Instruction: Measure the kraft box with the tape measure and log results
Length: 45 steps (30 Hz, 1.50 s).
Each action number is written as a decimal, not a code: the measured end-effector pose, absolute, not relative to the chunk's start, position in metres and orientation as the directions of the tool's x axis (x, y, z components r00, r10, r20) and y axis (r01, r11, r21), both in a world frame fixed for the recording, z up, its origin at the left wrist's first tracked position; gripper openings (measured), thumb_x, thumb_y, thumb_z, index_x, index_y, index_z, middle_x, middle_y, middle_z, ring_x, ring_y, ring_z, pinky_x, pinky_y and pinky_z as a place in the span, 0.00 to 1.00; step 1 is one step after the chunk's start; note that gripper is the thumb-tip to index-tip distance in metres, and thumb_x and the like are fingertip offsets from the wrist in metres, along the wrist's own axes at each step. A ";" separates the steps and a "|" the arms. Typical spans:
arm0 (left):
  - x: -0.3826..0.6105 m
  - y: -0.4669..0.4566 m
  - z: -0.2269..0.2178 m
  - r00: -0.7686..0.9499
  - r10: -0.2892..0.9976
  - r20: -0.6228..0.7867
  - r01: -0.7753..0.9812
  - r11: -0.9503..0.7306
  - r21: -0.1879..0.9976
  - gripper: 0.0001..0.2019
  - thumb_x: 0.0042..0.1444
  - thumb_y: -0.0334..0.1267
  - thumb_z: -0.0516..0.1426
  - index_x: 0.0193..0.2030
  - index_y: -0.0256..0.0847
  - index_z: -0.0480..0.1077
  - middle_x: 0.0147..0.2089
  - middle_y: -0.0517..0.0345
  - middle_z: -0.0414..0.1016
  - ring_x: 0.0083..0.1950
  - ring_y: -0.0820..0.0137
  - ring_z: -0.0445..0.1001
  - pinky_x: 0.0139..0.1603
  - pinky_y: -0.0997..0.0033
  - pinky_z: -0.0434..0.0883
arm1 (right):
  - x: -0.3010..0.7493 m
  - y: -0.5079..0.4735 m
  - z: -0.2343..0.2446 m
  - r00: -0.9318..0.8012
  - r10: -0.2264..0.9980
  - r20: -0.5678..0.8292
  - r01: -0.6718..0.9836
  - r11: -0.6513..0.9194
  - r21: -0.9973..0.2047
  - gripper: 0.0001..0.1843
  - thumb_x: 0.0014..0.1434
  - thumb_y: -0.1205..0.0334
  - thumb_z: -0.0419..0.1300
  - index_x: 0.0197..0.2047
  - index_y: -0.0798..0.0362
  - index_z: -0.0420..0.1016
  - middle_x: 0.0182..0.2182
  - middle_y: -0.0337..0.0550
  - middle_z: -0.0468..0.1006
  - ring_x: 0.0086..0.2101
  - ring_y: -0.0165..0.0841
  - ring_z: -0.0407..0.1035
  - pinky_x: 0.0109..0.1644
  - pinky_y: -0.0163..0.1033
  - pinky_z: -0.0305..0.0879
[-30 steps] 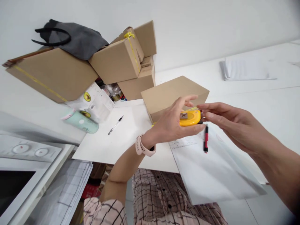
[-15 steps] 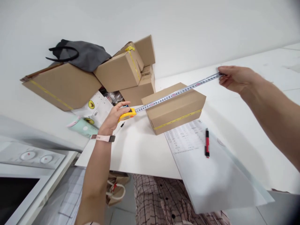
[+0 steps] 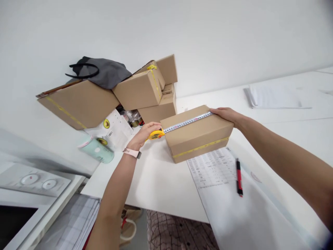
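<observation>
A closed cardboard box (image 3: 200, 139) with yellow tape along its side lies on the white table. My left hand (image 3: 145, 133) is closed around the yellow case of a tape measure (image 3: 156, 134), just beside the box's left end. The pulled-out blade runs across the box top, its printed numbers facing up. At the far right end of the box, my right hand (image 3: 225, 115) pinches the blade's tip by the box's edge; the fingertips are partly hidden. Below the box lies a printed sheet (image 3: 212, 170), with a red and black pen (image 3: 238, 177) on the papers.
Stacked cardboard boxes (image 3: 137, 88) with a grey bag (image 3: 109, 73) on top stand at the back left. A mint-green pouch (image 3: 96, 149) lies near the table's left edge. A microwave (image 3: 39, 187) is at lower left, and a paper stack (image 3: 275, 97) at back right.
My right hand has come down and left to the box's right end, and the tape blade has shortened onto the box top. The tape case in my left hand sits closer to the box.
</observation>
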<state>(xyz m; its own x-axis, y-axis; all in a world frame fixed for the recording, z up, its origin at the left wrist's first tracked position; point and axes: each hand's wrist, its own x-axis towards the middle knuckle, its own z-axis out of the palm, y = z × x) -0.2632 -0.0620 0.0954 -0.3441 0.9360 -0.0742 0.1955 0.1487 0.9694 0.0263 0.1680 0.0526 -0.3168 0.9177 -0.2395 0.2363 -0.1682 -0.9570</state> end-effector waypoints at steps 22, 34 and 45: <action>-0.296 -0.028 0.100 -0.209 0.960 -0.187 0.121 0.215 0.969 0.20 0.46 0.47 0.66 0.43 0.35 0.79 0.40 0.48 0.82 0.39 0.61 0.79 0.43 0.61 0.75 | 0.035 0.145 0.041 -0.060 0.989 -0.138 0.314 -0.112 -0.943 0.19 0.46 0.46 0.73 0.25 0.51 0.74 0.29 0.49 0.79 0.25 0.36 0.71 0.23 0.40 0.65; -0.195 -0.127 0.116 0.097 0.955 -0.281 -0.008 0.283 0.959 0.28 0.55 0.53 0.63 0.58 0.38 0.72 0.43 0.47 0.80 0.35 0.62 0.80 0.35 0.62 0.76 | 0.044 0.170 0.100 -0.204 0.942 0.266 0.177 0.303 -0.936 0.17 0.52 0.44 0.69 0.30 0.50 0.77 0.32 0.43 0.78 0.35 0.36 0.68 0.40 0.43 0.66; -0.041 -0.102 0.062 0.003 0.978 -0.207 -0.585 0.170 0.793 0.24 0.45 0.56 0.66 0.38 0.36 0.72 0.40 0.50 0.75 0.29 0.67 0.76 0.32 0.67 0.71 | -0.053 0.194 0.088 -0.576 0.810 0.114 0.522 0.472 -0.711 0.17 0.57 0.46 0.65 0.31 0.53 0.79 0.31 0.44 0.80 0.33 0.36 0.70 0.39 0.39 0.64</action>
